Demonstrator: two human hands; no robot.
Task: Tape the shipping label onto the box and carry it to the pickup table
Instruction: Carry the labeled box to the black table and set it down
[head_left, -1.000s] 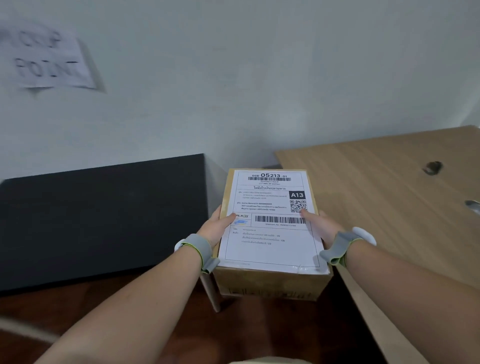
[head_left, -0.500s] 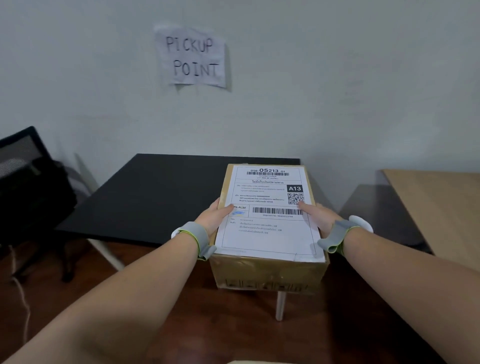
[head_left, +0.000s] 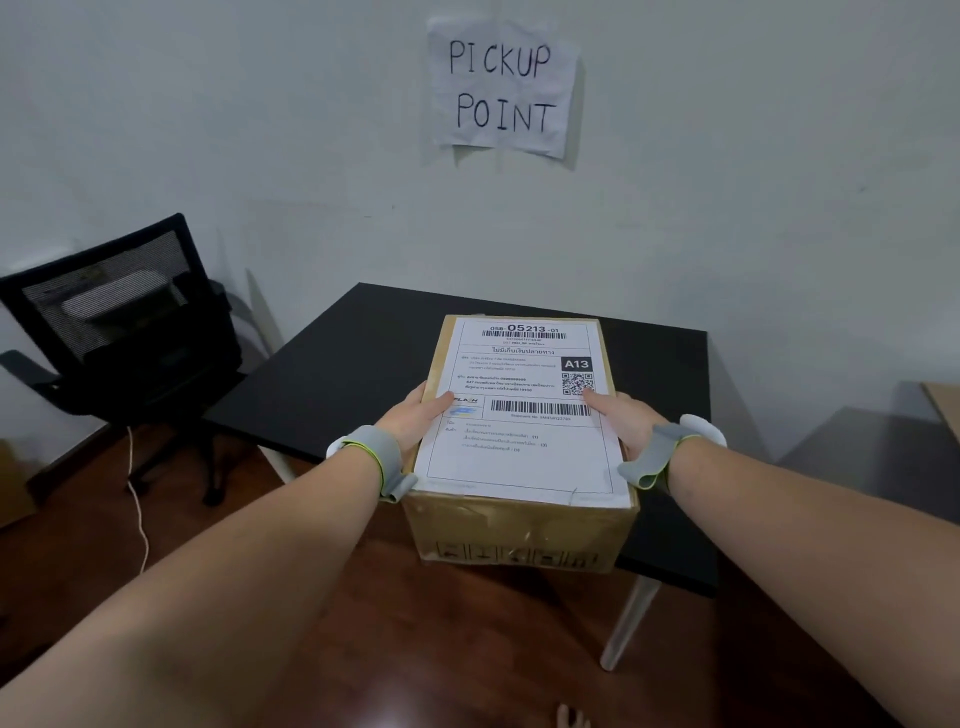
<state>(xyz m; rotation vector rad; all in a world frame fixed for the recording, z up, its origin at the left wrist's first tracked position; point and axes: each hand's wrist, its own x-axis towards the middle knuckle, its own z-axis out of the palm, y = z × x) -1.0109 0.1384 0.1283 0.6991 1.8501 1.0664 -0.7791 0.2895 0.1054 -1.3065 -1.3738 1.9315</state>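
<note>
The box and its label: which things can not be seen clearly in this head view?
- Tape on the shipping label: not discernible, too faint.
- Small address text: too small to read.
- Fingers of the left hand and right hand: hidden behind the box sides.
- Box underside versus black table: contact hidden.

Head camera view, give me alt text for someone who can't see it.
Two bare hands, left hand and right hand, hold a cardboard box bearing a shipping label above a black table. A handwritten "PICKUP POINT" sign hangs on the wall; a black mesh chair stands left.
</note>
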